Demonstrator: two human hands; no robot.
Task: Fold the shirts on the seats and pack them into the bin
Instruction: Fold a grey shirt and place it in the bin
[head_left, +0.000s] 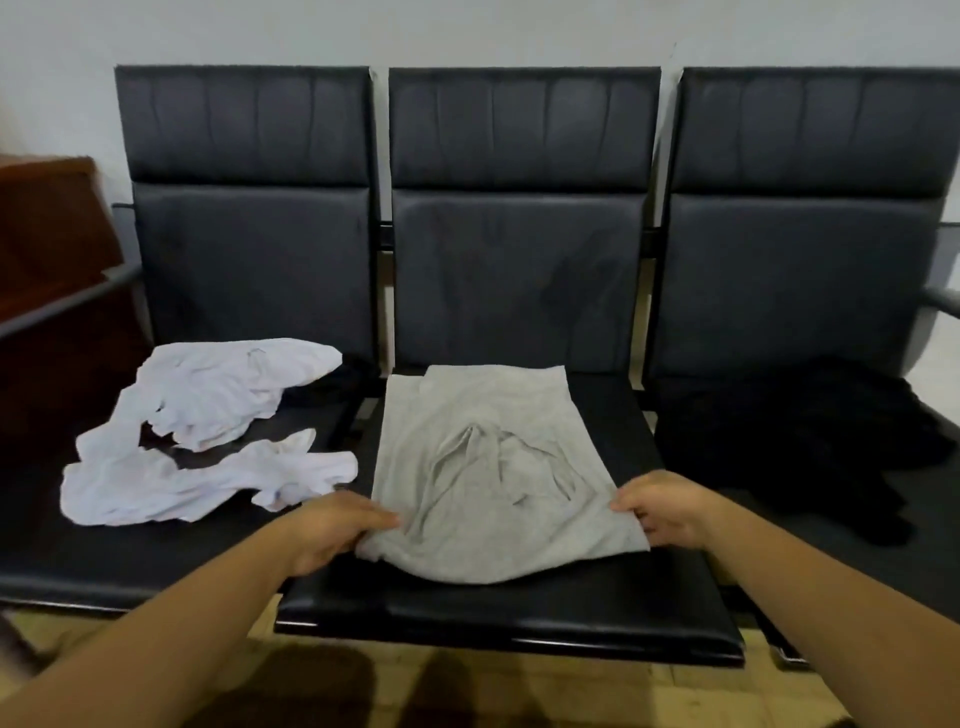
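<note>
1. We see the grey shirt (483, 467) lying partly folded on the middle seat (509, 608). Its far edge lies near the backrest, and its near edge stops short of the seat's front edge.
2. Our left hand (332, 530) grips the shirt's near left corner, with the fingers curled onto the cloth.
3. Our right hand (670, 512) pinches the near right corner, with the fabric caught between thumb and fingers.
4. The near edge of the shirt bunches and sags between the two hands, and creases run up its middle.
5. On the left seat (104, 561) the white shirts (208, 431) lie crumpled, spread from the back towards the front right corner, just beside our left hand.
6. On the right seat (779, 535) a black garment (800, 441) lies in a heap. We cannot make out its shape against the dark upholstery.
</note>
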